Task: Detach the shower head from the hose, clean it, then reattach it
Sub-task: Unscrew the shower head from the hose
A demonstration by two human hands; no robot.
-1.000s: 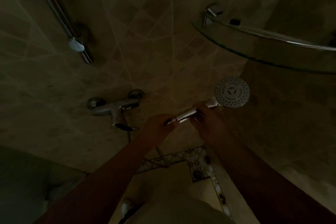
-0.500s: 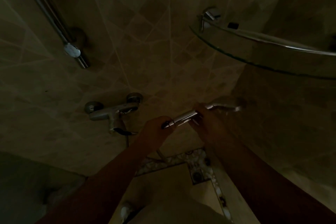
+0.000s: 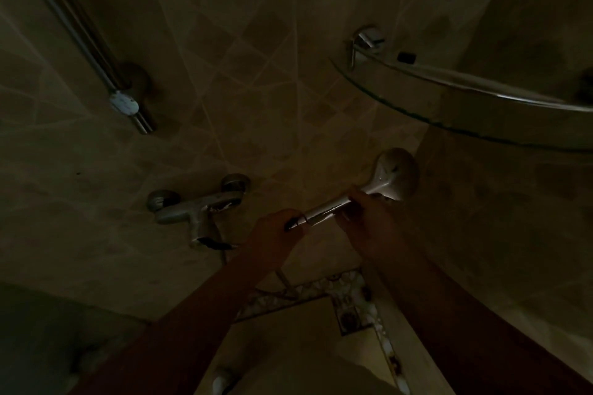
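One shower head (image 3: 396, 175) is held up in front of the tiled wall, between the mixer tap (image 3: 199, 207) and the corner under the glass shelf (image 3: 449, 99); its back faces the camera and the spray face is turned away. The right hand (image 3: 369, 228) is curled round the chrome handle just below the head, apparently to steady or turn the body. The left hand (image 3: 276, 231) is closed about the lower end of the handle, where the hose (image 3: 284, 277) joins; this opposed grip suits twisting the coupling. Lighting is poor, and whether the joint is loose or tight cannot be told. The hose shows only as a short pale length below the left hand. Count: two hands, both gripping; one shower head; one hose; one mixer tap with two wall flanges; one riser rail (image 3: 73, 26) with one slider bracket (image 3: 123, 102); one glass shelf; one floor drain (image 3: 348, 317).
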